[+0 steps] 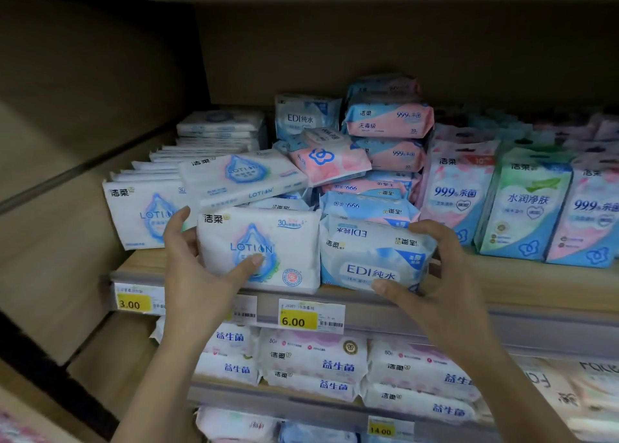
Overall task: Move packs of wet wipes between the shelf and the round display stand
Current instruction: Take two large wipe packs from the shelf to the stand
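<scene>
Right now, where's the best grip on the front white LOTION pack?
LOTION pack: its left edge, from the front-left. It stands upright at the shelf lip, right side butted against the EDI pack, left side free. The left hand pinches there, thumb on the face.

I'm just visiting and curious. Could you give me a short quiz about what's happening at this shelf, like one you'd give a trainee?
1. True or false: the left hand grips the white LOTION pack at the front edge of the shelf.
2. Which pack does the right hand hold? A) a pink 999 pack B) the blue EDI pack C) a green pack
3. Fill in: the yellow price tag between the two wrists reads ____.
Key: 1 true; 2 B; 3 6.00
</scene>
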### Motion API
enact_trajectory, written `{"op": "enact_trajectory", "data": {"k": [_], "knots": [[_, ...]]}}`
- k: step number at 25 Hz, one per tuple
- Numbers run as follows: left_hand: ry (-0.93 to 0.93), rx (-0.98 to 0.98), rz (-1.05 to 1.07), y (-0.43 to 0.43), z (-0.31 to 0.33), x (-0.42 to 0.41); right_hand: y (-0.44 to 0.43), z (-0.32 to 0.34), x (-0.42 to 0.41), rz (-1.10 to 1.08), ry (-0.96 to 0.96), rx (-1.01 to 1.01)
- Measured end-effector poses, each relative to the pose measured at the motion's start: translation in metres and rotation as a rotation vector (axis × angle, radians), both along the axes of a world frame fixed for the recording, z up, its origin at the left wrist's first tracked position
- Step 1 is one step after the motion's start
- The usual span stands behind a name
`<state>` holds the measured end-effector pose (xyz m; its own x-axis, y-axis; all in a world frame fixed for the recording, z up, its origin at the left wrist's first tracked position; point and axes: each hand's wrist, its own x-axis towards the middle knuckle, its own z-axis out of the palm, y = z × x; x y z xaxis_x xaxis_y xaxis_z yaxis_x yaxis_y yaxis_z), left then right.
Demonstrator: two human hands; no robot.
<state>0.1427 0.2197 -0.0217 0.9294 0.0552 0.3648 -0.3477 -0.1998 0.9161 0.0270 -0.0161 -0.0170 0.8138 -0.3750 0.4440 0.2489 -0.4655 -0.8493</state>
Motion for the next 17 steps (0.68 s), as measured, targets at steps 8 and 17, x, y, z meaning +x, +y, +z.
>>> {"op": "enact_trajectory", "data": {"k": [8, 17], "knots": [[0.102, -0.355, 0.031, -0.007, 0.030, 0.020, 0.001, 0.006, -0.001, -0.049, 0.055, -0.078], [0.101, -0.487, -0.050, -0.002, 0.031, 0.030, 0.018, 0.064, 0.004, -0.193, -0.009, -0.229]]}}
